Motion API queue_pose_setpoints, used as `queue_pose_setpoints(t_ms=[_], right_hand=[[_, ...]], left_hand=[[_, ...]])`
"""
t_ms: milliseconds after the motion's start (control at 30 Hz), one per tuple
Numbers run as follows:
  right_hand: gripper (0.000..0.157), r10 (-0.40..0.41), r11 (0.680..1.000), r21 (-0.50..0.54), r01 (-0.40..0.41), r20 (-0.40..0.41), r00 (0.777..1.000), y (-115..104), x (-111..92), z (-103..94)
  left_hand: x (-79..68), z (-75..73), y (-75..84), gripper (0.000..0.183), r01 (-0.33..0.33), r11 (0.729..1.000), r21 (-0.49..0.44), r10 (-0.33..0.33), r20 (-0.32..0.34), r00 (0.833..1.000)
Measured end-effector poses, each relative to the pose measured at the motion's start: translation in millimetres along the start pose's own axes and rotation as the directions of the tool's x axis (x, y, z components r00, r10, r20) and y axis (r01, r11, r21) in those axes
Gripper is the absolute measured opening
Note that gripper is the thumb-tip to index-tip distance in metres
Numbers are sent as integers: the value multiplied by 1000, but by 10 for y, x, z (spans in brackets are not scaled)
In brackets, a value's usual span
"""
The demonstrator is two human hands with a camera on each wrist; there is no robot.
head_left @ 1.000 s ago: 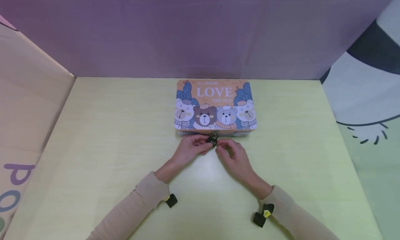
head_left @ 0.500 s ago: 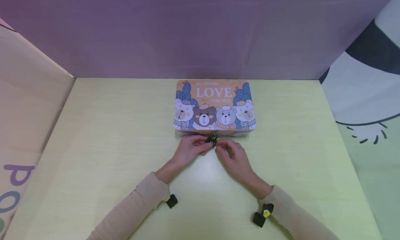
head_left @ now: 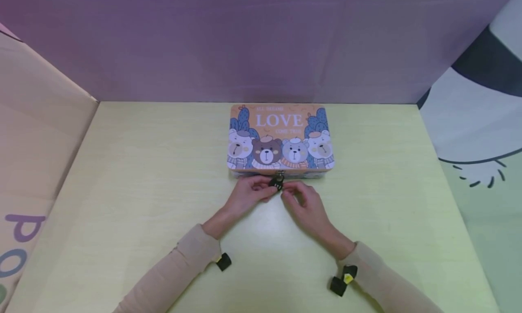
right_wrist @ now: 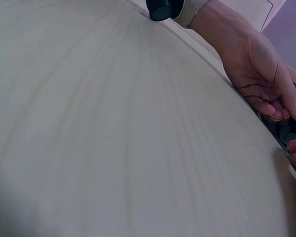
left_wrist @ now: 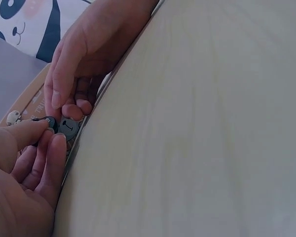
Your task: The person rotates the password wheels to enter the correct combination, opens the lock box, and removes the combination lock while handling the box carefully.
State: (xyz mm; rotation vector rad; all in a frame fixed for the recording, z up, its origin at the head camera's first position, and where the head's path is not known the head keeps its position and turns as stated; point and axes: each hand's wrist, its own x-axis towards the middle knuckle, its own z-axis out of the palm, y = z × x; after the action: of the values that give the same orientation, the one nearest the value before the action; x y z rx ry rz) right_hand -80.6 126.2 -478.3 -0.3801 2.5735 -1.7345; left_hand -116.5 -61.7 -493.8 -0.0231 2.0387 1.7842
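A small black padlock (head_left: 277, 183) with pale marks on its face hangs by its shackle at the front clasp (head_left: 280, 173) of a closed tin box (head_left: 281, 122). Bears, cacti and the word LOVE decorate the orange lid. From the left, my left hand (head_left: 244, 196) pinches the padlock between thumb and fingers. On the other side my right hand (head_left: 306, 209) has its thumb and forefinger at the padlock's right edge, the other fingers curled. In the left wrist view the padlock's dark grey side (left_wrist: 68, 127) shows between both hands; fingertips cover part of it.
The box stands on a pale wooden table (head_left: 155, 168) near its back edge. A purple panel (head_left: 244, 41) rises behind, with printed panels at left and right. Each wrist carries a small black camera (head_left: 338, 286).
Both hands stay at the padlock in nearly the same pose. The padlock's face appears to tilt very slightly; the box stays where it is.
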Motion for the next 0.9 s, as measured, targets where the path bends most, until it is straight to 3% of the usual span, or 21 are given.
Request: queue_pose_setpoints(t_ms=[533,767,900], right_hand=[[18,-16,1000,-15,16,4,1000,25,6,5],[19,-20,1000,-15,20,-14,1000,340,18,66],[17,-33,999,-15,33,-11,999,410,23,56]], left_hand=[[10,9,-12,23,-5,999,-42,4,-25,1000],[8,10,-5,23,9,999,-41,-10,-26,1000],[13,0,-5,25,17,999,-34,-17,-5,1000]])
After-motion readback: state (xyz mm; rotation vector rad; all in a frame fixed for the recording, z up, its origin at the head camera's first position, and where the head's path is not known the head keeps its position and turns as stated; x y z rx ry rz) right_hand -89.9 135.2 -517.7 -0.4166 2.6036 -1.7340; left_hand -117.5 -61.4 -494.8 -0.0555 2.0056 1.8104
